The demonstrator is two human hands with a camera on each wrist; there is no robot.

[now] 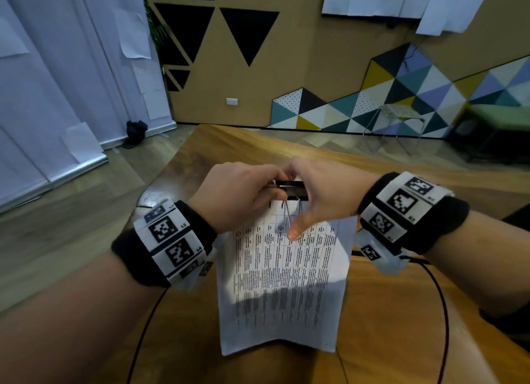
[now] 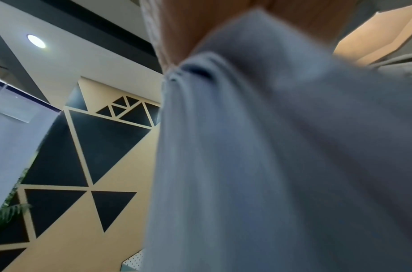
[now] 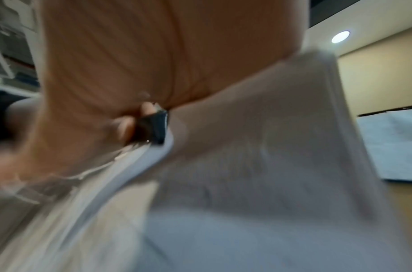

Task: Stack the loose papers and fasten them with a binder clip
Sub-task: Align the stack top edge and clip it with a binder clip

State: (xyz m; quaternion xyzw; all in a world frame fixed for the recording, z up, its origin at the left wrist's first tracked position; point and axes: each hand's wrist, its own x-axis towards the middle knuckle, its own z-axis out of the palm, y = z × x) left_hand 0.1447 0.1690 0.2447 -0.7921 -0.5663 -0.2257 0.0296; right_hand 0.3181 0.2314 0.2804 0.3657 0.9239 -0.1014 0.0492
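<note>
A stack of printed white papers (image 1: 282,283) is lifted off the wooden table (image 1: 387,312), its top edge between both hands. A black binder clip (image 1: 294,190) sits on the middle of that top edge, one wire handle folded down onto the top sheet. My left hand (image 1: 243,195) grips the papers' top edge just left of the clip. My right hand (image 1: 309,194) holds the clip, its thumb lying on the folded handle. The left wrist view shows only the paper stack (image 2: 270,165) from below. In the blurred right wrist view, fingertips (image 3: 126,127) touch the black clip (image 3: 154,127) at the paper edge.
Thin dark cables (image 1: 441,312) run from both wristbands down across the table. The table's far edge (image 1: 258,131) lies beyond the hands, with floor on the left. A wire chair (image 1: 395,119) stands by the patterned wall.
</note>
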